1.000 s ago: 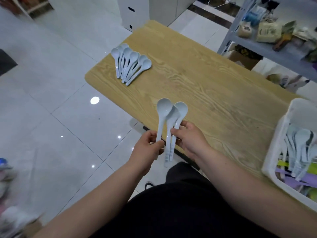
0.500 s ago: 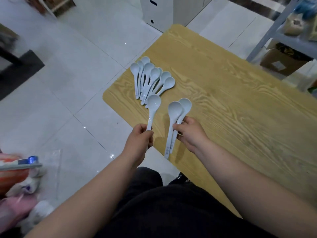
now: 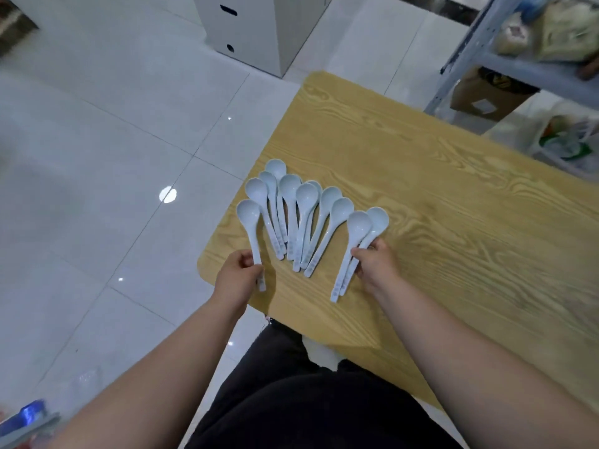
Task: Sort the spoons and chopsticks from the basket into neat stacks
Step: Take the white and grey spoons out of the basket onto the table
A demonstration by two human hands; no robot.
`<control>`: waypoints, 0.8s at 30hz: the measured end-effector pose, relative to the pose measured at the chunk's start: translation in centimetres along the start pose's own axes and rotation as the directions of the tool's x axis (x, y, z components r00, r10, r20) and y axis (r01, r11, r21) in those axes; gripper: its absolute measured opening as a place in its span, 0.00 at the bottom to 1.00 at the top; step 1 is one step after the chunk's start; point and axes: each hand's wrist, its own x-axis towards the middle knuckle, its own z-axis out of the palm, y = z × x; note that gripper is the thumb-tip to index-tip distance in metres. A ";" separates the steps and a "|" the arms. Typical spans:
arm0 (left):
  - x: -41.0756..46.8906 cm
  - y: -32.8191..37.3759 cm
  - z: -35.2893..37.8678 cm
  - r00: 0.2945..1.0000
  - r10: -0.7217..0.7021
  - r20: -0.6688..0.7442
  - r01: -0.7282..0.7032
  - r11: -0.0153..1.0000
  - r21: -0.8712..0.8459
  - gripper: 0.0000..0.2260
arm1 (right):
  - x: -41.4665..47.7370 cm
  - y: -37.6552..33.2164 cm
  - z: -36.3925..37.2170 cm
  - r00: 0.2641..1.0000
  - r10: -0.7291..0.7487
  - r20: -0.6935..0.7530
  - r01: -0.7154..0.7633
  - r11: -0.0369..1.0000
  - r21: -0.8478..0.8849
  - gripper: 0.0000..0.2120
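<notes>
Pale blue spoons (image 3: 306, 197) lie fanned on the wooden table (image 3: 453, 205). The left hand (image 3: 238, 277) pinches one spoon (image 3: 249, 212) at the fan's nine o'clock; the right hand (image 3: 376, 265) grips a pair (image 3: 359, 223) at three o'clock. The step looks like adding them to the fan; next, lay them down with handles parallel

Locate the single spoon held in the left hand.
In the head view the spoon is left of centre, gripped by the left hand at the table's left edge, just left of the fanned pile.

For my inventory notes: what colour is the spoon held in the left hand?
The spoon in the left hand is pale bluish white; head view.
</notes>
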 end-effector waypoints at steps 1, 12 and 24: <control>1.2 0.5 -0.7 1.000 0.005 0.005 -0.005 0.998 0.062 0.17 | 0.4 0.0 0.6 0.999 0.007 -0.049 -0.005 1.000 0.027 0.11; 6.6 4.0 -0.8 0.948 0.199 0.249 -0.305 0.790 0.532 0.32 | 1.2 -0.3 4.5 0.965 -0.069 -0.253 0.032 0.989 -0.145 0.09; 7.8 5.4 -0.1 0.890 0.332 0.313 -0.456 0.627 0.631 0.30 | -0.3 -0.5 4.7 0.963 -0.219 -0.158 0.134 0.896 -0.423 0.15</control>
